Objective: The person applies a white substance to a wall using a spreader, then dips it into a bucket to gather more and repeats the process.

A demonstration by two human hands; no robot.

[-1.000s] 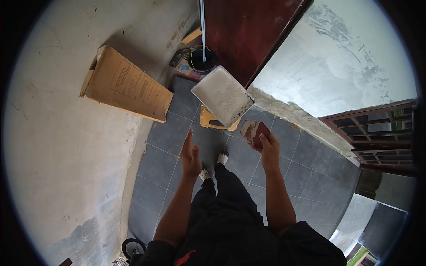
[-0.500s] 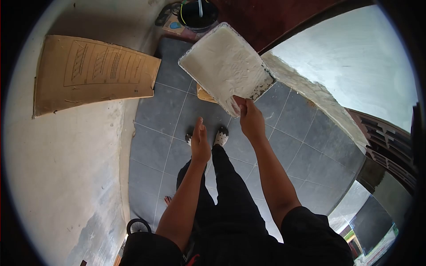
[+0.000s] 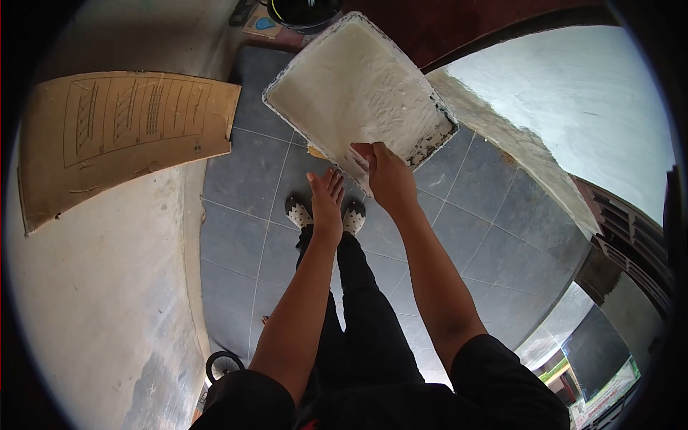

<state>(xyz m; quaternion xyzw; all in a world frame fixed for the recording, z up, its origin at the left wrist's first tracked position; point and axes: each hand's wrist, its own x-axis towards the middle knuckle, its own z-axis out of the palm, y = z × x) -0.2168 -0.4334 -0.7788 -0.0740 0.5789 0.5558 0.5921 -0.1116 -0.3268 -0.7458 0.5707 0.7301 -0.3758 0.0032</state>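
Note:
A large rectangular tray (image 3: 344, 79) with pale, wet-looking material spread inside stands in front of me, its rim dark and crusted at the right corner. My right hand (image 3: 390, 175) grips a small reddish-brown flat piece (image 3: 362, 150) at the tray's near edge, where pale material clings to it. Beside it on the left, my left hand (image 3: 327, 201) is empty, fingers apart, just short of the tray's near rim. Part of a yellowish object (image 3: 315, 153) shows under the tray's left side; the rest is hidden.
A cardboard sheet (image 3: 136, 118) juts out at the left wall. Behind the tray is a black bucket (image 3: 304, 13). Grey floor tiles (image 3: 240, 179) surround my shoes (image 3: 299, 213). A wheel (image 3: 223, 364) shows at lower left, slatted woodwork (image 3: 623, 222) at right.
The tray appears larger and nearer in view. My left hand has turned and its fingers have spread near the tray's rim. My right hand, still holding the reddish-brown piece, has shifted slightly left.

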